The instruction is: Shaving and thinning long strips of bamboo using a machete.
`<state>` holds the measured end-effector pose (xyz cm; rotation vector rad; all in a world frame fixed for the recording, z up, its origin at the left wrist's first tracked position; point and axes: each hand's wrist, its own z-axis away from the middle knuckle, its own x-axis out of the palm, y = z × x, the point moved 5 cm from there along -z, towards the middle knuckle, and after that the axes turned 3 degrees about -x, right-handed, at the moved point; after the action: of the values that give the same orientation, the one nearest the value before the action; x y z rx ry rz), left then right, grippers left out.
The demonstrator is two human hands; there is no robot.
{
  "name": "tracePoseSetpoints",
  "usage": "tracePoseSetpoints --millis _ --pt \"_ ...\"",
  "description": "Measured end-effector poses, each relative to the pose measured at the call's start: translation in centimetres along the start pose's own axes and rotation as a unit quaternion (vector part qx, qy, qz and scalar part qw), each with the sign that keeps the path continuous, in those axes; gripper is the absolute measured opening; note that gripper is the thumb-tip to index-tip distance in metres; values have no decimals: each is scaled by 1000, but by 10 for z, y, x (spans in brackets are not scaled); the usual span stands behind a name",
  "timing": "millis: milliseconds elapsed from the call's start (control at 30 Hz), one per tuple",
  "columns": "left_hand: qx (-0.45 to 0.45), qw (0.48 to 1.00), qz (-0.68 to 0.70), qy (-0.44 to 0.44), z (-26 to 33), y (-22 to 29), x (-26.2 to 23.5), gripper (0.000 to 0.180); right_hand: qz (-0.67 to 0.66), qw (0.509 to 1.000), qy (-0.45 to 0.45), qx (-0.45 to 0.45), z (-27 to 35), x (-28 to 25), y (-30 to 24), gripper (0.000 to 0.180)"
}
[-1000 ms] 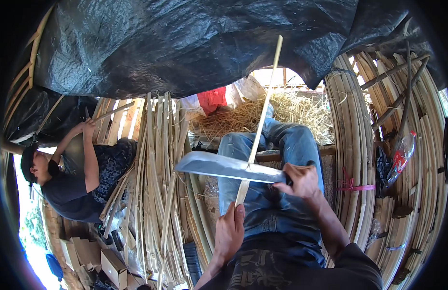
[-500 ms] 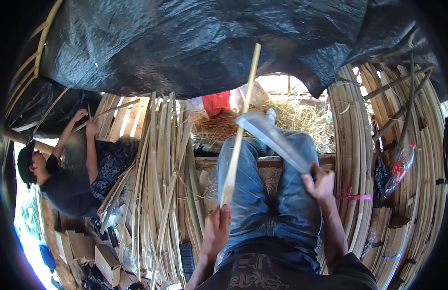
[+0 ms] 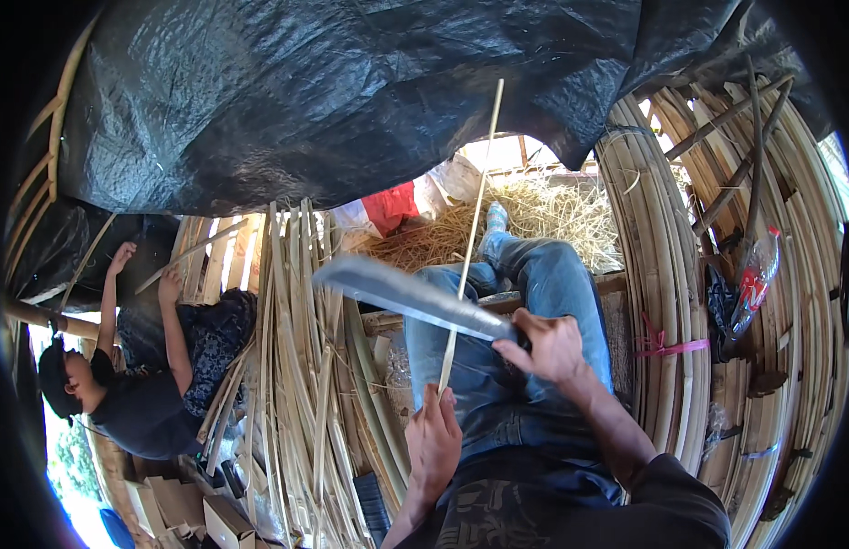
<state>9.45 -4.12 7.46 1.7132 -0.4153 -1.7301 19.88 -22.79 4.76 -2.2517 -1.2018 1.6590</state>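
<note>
A long, thin bamboo strip rises from my left hand, whose fingers are closed round its lower end. My right hand grips the dark handle of a machete with a broad grey blade. The blade points to the left and crosses the strip a little above my left hand; whether it touches the strip I cannot tell. Both are held over my legs in blue jeans. Most of the machete's handle is hidden by my fingers.
Loose bamboo strips lie in a heap on my left. A tied bundle of long strips stands on my right, near a plastic bottle. Shavings cover the ground ahead. Another person sits at the far left beside cardboard boxes.
The machete has swung left and lower, its blade now across the strip. The strip shows a narrower side. My right hand has come nearer my left; the other person's hands have shifted lower.
</note>
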Motion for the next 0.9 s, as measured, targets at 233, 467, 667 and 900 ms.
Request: tracePoseSetpoints --millis 233,467,667,900 --pt "14 1000 1 8 -6 -3 4 20 19 995 -64 -72 15 9 -19 55" --pt "-9 1000 -17 -1 -1 -11 -3 23 31 999 -28 23 8 1 18 54" --pt "15 1000 -1 9 1 -4 -3 21 84 988 35 -122 5 -7 11 57" --pt "-31 999 1 -32 11 -16 -6 20 83 996 16 -35 0 -21 33 57"
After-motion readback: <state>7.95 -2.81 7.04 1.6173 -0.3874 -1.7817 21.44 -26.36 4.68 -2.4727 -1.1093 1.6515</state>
